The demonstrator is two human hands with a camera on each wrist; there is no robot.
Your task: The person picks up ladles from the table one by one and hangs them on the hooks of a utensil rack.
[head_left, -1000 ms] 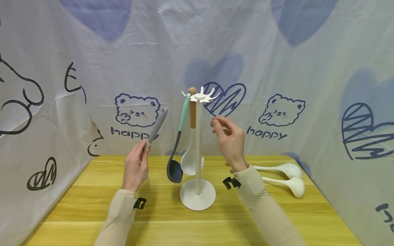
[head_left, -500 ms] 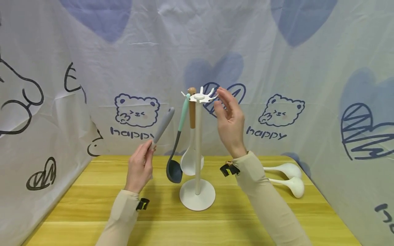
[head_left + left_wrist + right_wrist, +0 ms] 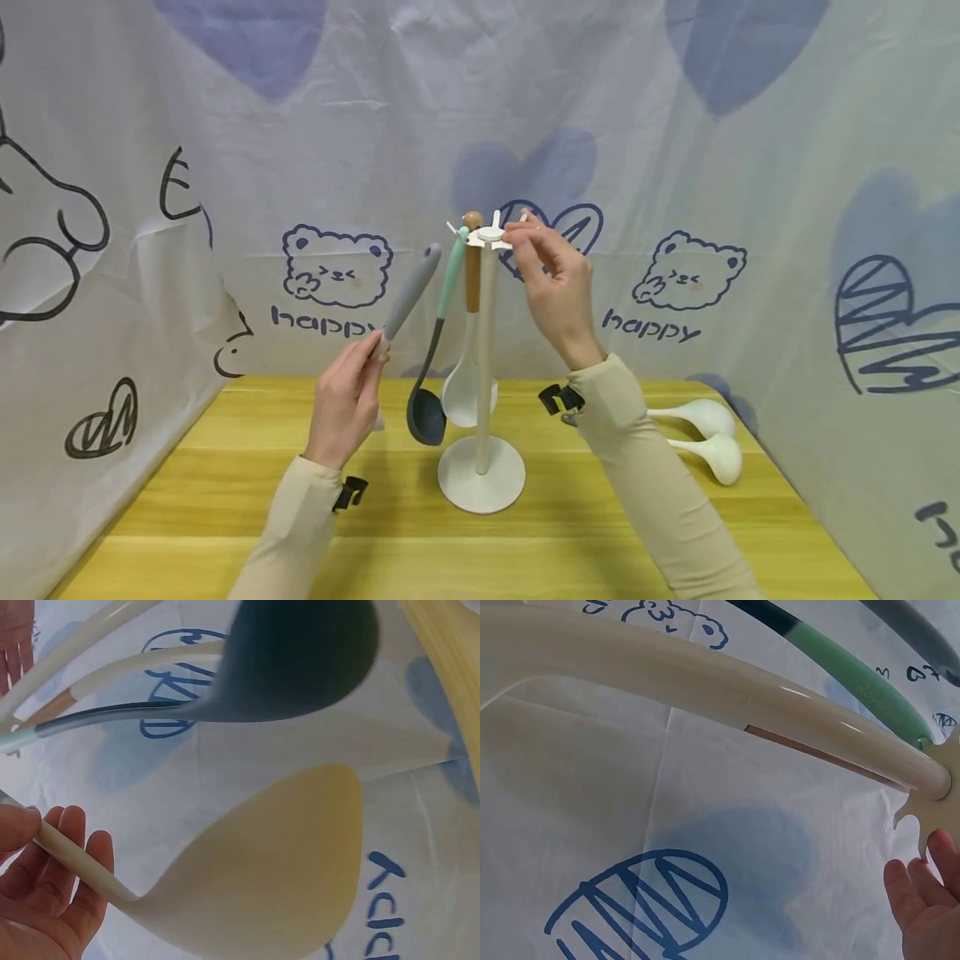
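Note:
My left hand grips the shaft of a spatula, holding it tilted left of a white utensil stand. Its grey handle points up; the broad cream blade shows in the left wrist view. At the stand's top, my right hand pinches one of the hooks with thumb and fingertips; the thumb is hidden in the right wrist view. A dark ladle with a mint-green handle hangs at the stand's left. Behind the pole hangs a white utensil with a wooden handle.
Two white ladles lie on the wooden table at the right, their handles partly behind the right sleeve. The stand's round base rests mid-table. A printed cloth hangs close behind and at both sides.
My left hand has carried the spatula rightward and slightly up, nearer the stand. The right hand has risen, spread its fingers, then closed them on the stand's top hook.

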